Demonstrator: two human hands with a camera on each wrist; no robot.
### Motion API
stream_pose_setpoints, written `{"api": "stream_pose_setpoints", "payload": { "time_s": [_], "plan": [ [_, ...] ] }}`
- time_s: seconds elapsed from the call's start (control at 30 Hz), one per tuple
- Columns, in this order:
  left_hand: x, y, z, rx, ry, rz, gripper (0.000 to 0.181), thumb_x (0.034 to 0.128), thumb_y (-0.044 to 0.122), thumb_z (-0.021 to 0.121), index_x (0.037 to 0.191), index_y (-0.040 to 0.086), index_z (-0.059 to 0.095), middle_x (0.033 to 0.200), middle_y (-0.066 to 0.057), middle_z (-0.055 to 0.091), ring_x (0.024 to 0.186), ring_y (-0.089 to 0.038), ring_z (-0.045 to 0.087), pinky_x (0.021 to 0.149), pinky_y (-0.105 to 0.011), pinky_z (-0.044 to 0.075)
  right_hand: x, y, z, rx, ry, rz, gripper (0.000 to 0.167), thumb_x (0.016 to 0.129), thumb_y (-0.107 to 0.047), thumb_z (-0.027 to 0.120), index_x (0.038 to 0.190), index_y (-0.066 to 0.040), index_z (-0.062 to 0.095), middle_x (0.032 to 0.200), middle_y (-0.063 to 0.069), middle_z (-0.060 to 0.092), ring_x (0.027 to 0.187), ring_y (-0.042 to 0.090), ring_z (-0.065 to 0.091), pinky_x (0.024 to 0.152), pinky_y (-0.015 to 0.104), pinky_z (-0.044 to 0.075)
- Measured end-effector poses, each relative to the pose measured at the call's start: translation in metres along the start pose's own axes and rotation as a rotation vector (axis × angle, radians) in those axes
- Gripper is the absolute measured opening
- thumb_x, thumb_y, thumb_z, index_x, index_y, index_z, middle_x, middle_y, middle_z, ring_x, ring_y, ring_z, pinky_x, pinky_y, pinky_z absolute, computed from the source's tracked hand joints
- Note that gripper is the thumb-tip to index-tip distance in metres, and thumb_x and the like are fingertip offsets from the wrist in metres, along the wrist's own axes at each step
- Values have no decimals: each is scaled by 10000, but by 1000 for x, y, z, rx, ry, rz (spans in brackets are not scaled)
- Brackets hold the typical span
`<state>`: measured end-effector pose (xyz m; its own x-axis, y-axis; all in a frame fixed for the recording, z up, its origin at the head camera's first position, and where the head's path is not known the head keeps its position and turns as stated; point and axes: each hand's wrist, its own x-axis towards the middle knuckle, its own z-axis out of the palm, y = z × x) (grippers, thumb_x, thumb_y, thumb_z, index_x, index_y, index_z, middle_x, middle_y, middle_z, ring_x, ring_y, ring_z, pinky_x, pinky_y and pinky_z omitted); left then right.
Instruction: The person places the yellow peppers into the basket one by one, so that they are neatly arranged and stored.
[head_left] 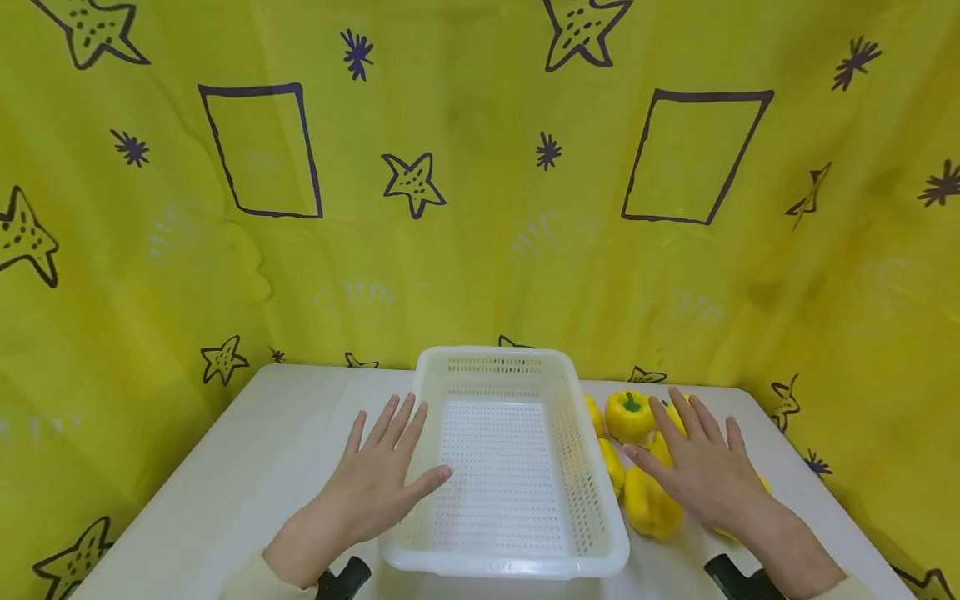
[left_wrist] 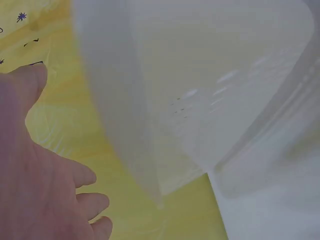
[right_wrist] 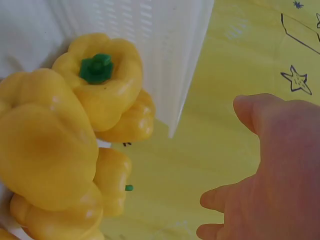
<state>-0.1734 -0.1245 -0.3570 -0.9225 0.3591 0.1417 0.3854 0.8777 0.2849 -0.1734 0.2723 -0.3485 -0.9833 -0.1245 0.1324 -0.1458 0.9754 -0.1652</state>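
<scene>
Hovering left hand (head_left: pixel 378 483): your fingers spread straight, holding nothing, near the left rim of the white basket (head_left: pixel 502 565).
Right hand (head_left: pixel 708 471): likewise released, your fingers fanned above the yellow peppers (head_left: pixel 651 504), apart from them.
White basket: between your hands on the white tabletop (head_left: pixel 225 483), its perforated floor showing.
Yellow peppers: clustered just right of the basket, partly hidden by your right hand; one sits green stem (head_left: pixel 632 402) up.
Yellow curtain (head_left: pixel 480 258): behind the tabletop, drawn with dark stars (head_left: pixel 413 181).

Peppers (head_left: pixel 652 504) overlapped, left wrist view blurring basket (left_wrist: pixel 200 55)
</scene>
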Motion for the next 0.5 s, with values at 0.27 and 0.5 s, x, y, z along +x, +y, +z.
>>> {"api": "stream_pose_setpoints", "payload": {
  "time_s": [0.27, 0.5],
  "plan": [
    [-8, -4, 17, -94, -25, -1, 887, 936, 663, 455, 1577, 86, 247, 1661, -110, 187, 1549, -324, 114, 1191, -657, 55, -1, 12, 1, -6, -9, 34, 931, 941, -682, 418, 1550, 5, 262, 1606, 315, 107, 1435, 551, 113, 1064, 794, 23],
    [-10, -5, 27, -89, -43, 19, 878, 940, 654, 456, 1574, 82, 254, 1665, -117, 165, 1552, -320, 95, 1202, -641, 100, 0, 23, 5, 6, -27, 48, 923, 941, -665, 443, 1533, 26, 288, 1583, 337, 144, 1408, 575, 150, 1047, 806, 56]
  ]
}}
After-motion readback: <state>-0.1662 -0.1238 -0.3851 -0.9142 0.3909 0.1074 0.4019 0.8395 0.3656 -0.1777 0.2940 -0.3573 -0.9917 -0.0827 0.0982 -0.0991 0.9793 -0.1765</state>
